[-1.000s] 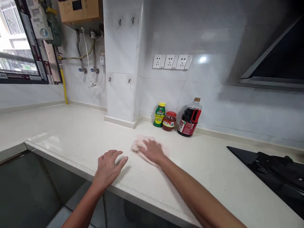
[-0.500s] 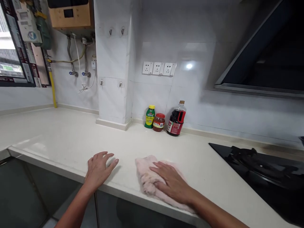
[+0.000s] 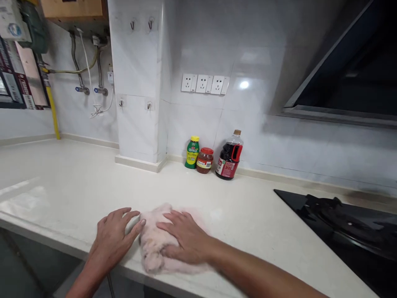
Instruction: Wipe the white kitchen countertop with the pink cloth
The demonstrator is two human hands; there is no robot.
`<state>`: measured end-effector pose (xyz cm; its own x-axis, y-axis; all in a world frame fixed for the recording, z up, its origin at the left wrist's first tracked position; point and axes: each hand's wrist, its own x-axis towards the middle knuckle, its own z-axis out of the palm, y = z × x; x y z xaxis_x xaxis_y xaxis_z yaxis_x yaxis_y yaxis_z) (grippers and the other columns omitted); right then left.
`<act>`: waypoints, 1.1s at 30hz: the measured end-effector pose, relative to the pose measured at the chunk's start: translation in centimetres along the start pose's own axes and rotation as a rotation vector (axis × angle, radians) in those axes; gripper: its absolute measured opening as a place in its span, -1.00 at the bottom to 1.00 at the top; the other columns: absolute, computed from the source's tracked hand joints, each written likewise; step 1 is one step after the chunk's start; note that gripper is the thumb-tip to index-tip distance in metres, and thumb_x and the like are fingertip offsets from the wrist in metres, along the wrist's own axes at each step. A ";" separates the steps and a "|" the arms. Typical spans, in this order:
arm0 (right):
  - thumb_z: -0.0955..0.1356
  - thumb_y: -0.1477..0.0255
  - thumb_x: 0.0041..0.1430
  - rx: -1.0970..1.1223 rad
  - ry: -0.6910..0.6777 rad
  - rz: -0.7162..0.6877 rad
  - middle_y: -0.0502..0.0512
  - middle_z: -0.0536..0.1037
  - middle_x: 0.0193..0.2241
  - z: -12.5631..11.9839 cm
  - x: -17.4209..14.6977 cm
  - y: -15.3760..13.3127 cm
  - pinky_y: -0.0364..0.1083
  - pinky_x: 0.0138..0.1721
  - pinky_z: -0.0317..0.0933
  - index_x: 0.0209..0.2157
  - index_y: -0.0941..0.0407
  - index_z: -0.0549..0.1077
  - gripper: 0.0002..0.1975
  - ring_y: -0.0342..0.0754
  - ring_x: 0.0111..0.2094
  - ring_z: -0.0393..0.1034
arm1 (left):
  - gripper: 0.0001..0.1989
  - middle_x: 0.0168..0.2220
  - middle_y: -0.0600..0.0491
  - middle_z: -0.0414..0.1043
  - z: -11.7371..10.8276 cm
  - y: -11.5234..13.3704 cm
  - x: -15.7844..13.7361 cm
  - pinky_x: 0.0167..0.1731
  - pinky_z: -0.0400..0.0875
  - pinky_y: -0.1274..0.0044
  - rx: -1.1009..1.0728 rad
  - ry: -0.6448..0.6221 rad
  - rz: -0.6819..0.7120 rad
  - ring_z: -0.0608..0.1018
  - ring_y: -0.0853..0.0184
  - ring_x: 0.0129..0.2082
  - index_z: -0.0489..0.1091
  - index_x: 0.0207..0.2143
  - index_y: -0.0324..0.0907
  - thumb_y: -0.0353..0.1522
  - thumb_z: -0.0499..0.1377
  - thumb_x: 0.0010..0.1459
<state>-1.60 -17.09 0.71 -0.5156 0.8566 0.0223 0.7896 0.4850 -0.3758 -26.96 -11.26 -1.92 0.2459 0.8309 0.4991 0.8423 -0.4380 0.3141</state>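
A pale pink, fluffy cloth [image 3: 155, 238] lies bunched on the white countertop [image 3: 245, 231], close to its front edge. My right hand [image 3: 186, 240] presses down on the cloth and holds it, fingers over its top and thumb sunk in the folds. Just left of the cloth, my left hand [image 3: 116, 234] hovers low over the counter, holding nothing, with its fingers apart and slightly curled. Its thumb tip comes near the cloth's left edge; whether they touch, I cannot tell.
Against the back wall stand a green bottle with a yellow cap [image 3: 192, 153], a red-lidded jar [image 3: 204, 161] and a large bottle of dark liquid [image 3: 228, 157]. A black gas stove [image 3: 347, 227] is at right. A wall column [image 3: 136, 124] juts out at left.
My right hand has slid the cloth leftward along the counter. My left hand sits a little further left, and the gap between the hands has narrowed. The view has shifted slightly.
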 end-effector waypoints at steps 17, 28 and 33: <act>0.03 -0.03 0.33 -0.243 0.364 0.945 0.14 0.15 0.35 -9.1 -12.0 27.4 0.25 0.30 -0.16 0.33 0.02 0.15 -0.31 0.19 0.35 -0.04 | -0.61 0.02 0.04 0.53 1.3 -2.1 0.8 0.08 0.30 0.19 0.049 -0.036 -0.076 0.46 0.05 0.10 0.51 -0.12 0.04 -0.03 -0.01 0.25; 0.05 -0.01 0.29 -0.281 0.400 1.165 0.24 0.09 0.36 -4.3 -23.5 19.0 0.35 0.28 -0.18 0.35 0.10 0.11 -0.27 0.29 0.36 -0.10 | -0.44 0.13 -0.11 0.43 0.2 -0.4 0.7 0.10 0.22 0.05 0.113 -0.075 -0.061 0.39 -0.07 0.16 0.50 0.01 -0.02 0.05 -0.08 0.24; 0.04 -0.11 0.30 -0.193 0.353 1.000 0.26 -0.04 0.40 -1.2 -17.6 10.3 0.38 0.29 -0.27 0.38 0.04 0.04 -0.22 0.34 0.38 -0.20 | -0.44 0.15 -0.13 0.41 -0.5 0.4 0.6 0.13 0.18 0.07 0.107 -0.112 -0.066 0.38 -0.06 0.17 0.50 0.02 -0.04 0.03 -0.06 0.23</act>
<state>15.99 -26.95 -2.39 0.4930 0.8677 0.0640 0.8550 -0.4696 -0.2202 -26.65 -11.08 -1.08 0.2352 0.8925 0.3848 0.9033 -0.3469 0.2525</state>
